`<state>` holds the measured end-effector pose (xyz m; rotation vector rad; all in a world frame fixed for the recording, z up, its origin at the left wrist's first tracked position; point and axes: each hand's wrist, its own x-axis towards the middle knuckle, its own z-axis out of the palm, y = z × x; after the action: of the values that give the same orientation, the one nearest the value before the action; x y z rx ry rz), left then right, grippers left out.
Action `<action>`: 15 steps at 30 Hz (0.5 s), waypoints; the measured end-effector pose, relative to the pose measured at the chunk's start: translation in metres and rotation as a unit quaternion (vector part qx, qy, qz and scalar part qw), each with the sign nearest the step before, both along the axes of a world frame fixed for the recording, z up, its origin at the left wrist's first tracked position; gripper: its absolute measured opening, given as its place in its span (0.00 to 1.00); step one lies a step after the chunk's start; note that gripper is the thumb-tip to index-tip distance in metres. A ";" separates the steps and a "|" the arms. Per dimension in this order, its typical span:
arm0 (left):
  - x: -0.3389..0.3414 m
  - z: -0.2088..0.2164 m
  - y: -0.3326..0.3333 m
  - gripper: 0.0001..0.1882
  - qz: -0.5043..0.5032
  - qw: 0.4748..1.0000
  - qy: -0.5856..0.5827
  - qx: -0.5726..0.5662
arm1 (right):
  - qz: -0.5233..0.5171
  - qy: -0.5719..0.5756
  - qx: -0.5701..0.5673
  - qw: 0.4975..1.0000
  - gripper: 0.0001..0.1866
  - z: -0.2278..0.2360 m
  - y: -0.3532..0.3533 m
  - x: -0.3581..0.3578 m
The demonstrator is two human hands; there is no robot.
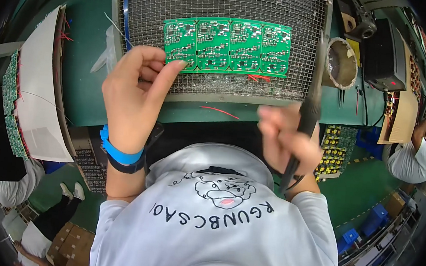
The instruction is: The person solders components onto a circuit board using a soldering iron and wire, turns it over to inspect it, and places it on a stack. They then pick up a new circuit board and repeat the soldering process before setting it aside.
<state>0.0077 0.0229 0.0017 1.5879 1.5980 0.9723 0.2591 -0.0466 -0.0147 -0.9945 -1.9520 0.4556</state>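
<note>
A green panel of several joined circuit boards (228, 47) lies on a wire mesh tray (216, 90). My left hand (138, 88), with a blue wrist strap, pinches the panel's near left corner between thumb and fingers. My right hand (293, 142) is smeared by motion, but its fingers wrap the black handle of a soldering iron (310, 108). The iron stands to the right of the panel, apart from it, its metal end pointing away from me. Short red wires (259, 78) lie on the mesh at the panel's near edge, and one red wire (220, 112) rests on the green table.
Right of the tray stand a round crusted container (341, 63) and a black box (387, 57) with a red light. More boards lie on a white sheet (39, 87) at left and in a stack (337, 151) at right. Other people sit at both sides.
</note>
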 end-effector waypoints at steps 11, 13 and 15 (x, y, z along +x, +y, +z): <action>-0.006 0.004 -0.013 0.13 -0.003 0.999 0.022 0.043 | 0.084 -0.067 0.154 0.982 0.20 -0.062 -0.008 -0.010; -0.011 0.005 -0.014 0.14 0.002 0.999 0.026 0.047 | 0.087 -0.058 0.166 0.981 0.19 -0.067 -0.010 -0.010; -0.016 0.006 -0.015 0.14 0.012 0.998 0.039 0.044 | 0.089 -0.054 0.172 0.980 0.19 -0.066 -0.013 -0.009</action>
<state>-0.0086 0.0080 0.0073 1.6886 1.6510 1.0175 0.2502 -0.0596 -0.0807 -0.6383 -2.1367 0.1520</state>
